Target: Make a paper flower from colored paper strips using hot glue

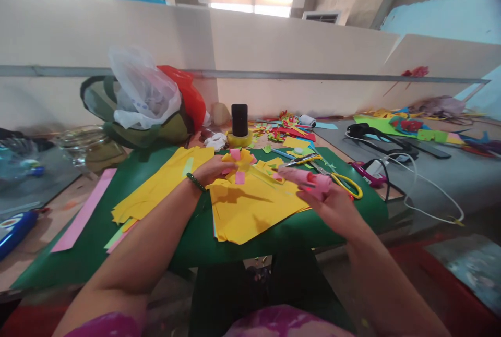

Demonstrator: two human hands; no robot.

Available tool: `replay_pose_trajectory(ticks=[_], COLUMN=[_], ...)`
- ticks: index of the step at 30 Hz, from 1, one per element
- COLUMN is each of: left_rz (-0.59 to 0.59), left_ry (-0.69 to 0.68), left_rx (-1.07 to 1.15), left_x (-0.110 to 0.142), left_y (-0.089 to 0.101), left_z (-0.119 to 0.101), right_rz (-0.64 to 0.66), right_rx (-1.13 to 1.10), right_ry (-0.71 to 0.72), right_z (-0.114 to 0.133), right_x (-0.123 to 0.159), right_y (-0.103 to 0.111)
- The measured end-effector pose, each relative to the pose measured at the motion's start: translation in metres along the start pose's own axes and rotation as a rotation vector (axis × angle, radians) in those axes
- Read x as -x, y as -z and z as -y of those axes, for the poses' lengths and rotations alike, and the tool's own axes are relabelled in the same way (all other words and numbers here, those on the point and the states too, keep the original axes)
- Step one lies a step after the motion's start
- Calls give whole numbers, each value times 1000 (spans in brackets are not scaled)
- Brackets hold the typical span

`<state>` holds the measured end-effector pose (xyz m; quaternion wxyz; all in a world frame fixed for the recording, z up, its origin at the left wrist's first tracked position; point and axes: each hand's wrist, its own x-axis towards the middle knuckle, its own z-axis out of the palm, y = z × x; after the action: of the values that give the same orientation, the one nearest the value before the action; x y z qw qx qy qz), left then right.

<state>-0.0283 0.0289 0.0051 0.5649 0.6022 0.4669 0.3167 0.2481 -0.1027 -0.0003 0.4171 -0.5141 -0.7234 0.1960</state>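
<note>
My left hand [213, 169], with a green bead bracelet at the wrist, grips a yellow paper flower [245, 158] that has small pink paper squares [240, 177] on it. My right hand [340, 211] is closed around a pink glue gun [309, 179], slightly blurred, its nozzle pointing left toward the flower. Below both hands lies a stack of yellow paper sheets [250, 214] on a green mat [195, 251]. Just beyond the glue gun are scissors with yellow handles [348, 184]. Another pile of yellow paper strips [164, 180] lies by my left forearm.
A phone [239, 120] stands upright on a yellow tape roll [239, 140]. Cut paper scraps [287, 123] lie behind. A green bag [156, 133] with a plastic bag sits back left, beside a glass bowl [84, 144]. White cable [426, 191] loops at right; a pink strip [86, 209] lies left.
</note>
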Motion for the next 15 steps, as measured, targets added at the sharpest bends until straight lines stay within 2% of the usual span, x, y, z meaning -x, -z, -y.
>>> replay_pose_trajectory(ticks=[2, 4, 9, 15], left_rz=[12, 13, 32, 66], left_ry=[-13, -20, -55, -76], left_rx=[2, 0, 17, 37], left_x=[0, 0, -3, -4], left_y=[-4, -7, -10, -7], left_z=[0, 2, 6, 9], right_rz=[100, 149, 102, 81], right_rx=[-76, -81, 72, 216], right_ry=[50, 54, 8, -64], right_z=[18, 26, 20, 14], right_x=[2, 0, -9, -10], right_y=[-18, -34, -58, -66])
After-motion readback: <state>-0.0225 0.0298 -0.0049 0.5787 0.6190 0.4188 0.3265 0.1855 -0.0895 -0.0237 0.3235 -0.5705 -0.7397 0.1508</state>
